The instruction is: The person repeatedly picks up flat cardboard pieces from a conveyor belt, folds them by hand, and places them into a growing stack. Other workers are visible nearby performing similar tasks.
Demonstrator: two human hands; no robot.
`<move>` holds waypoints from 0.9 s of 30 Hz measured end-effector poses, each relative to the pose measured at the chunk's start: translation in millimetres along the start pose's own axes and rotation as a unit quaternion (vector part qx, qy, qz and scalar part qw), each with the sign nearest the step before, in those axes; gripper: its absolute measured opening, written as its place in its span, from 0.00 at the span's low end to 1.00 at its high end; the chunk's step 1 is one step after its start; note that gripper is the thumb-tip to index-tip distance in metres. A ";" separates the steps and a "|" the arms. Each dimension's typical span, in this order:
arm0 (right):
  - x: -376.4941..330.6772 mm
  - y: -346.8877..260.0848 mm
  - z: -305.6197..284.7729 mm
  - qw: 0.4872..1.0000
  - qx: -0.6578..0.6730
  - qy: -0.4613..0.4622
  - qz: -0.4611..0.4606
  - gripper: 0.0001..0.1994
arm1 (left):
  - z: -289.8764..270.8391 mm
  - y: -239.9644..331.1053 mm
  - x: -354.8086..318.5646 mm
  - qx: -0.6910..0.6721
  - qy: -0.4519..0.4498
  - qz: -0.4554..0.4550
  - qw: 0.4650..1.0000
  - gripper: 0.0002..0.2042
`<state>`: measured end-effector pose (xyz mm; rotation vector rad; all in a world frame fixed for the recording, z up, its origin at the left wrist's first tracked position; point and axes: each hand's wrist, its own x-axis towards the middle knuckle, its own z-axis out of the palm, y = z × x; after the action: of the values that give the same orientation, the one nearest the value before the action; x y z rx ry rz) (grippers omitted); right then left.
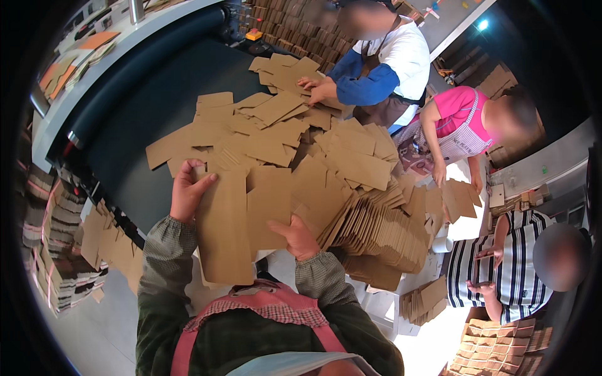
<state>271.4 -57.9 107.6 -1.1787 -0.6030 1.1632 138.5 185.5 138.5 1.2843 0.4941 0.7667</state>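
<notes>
— How is the grip set at this moment?

— A flat brown cardboard blank (227,229) is clasped between both hands. The left hand (188,191) is closed over its far left corner, thumb laid on the top face. The right hand (300,237) is pressed against its right edge, fingers curled on a second blank (271,210) lying just beside the first and partly overlapped with it.

— Which way is the blank lying from the hands?

— Its long axis is run away from the body, from the pink checked apron (251,307) up toward the loose heap of cardboard blanks (282,135). The near end is hung over the table edge, close to the chest; the far end is touching the heap. The left hand is placed at the far end, so it is the nearer one to the heap; the right hand is set lower, nearer the fanned stack of blanks (382,229) just to its right.

— And further out?

— The dark conveyor belt (150,100) is seen beyond and left of the heap. A co-worker's hand (318,89) in a blue sleeve is rested on the heap's far side. Bundled stacks (56,250) are stored well apart at the left.
</notes>
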 end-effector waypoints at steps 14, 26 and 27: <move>308.9 -61.1 -165.8 0.877 0.243 0.413 -0.029 0.17 | 14.1 -101.1 -37.5 0.100 0.076 -0.099 0.987 0.20; -52.0 -43.1 -27.1 0.639 -0.636 0.314 -0.297 0.11 | 144.8 -168.1 -79.2 0.022 -0.283 -0.115 0.952 0.21; -71.7 -41.0 -45.2 0.630 -0.666 0.327 -0.229 0.08 | 167.6 -160.0 -85.1 0.074 -0.289 -0.109 0.948 0.24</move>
<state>301.2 -139.3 144.3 -2.3168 -1.1261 -0.4586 238.1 -3.8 15.4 1.4891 0.2093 0.1465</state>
